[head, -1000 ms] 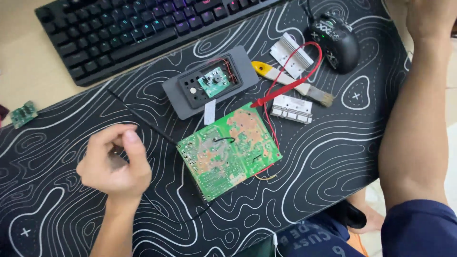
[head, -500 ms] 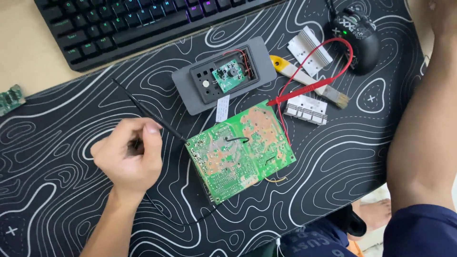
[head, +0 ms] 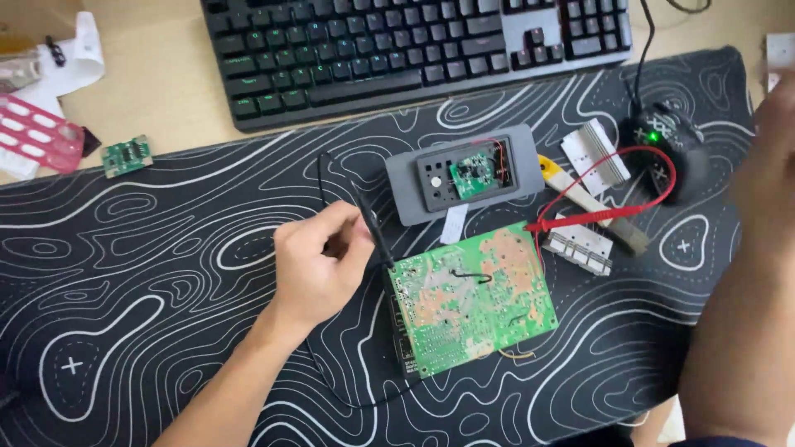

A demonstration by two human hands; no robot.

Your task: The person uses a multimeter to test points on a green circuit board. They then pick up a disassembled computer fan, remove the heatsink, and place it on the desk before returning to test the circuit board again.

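Left hand (head: pixel 319 261) pinches black probe (head: pixel 374 233) at green circuit board (head: pixel 470 296) edge; steady tip, avoid bridging pads; right hand (head: pixel 774 157) blurred, grip unclear.

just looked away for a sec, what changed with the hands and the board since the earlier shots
The left hand, a closed fist beside the green circuit board before, now has its grip on a black probe with the tip at the board's upper left corner. The right hand remains raised at the right edge, blurred. Board, red probe, grey module, keyboard and mouse lie as before.
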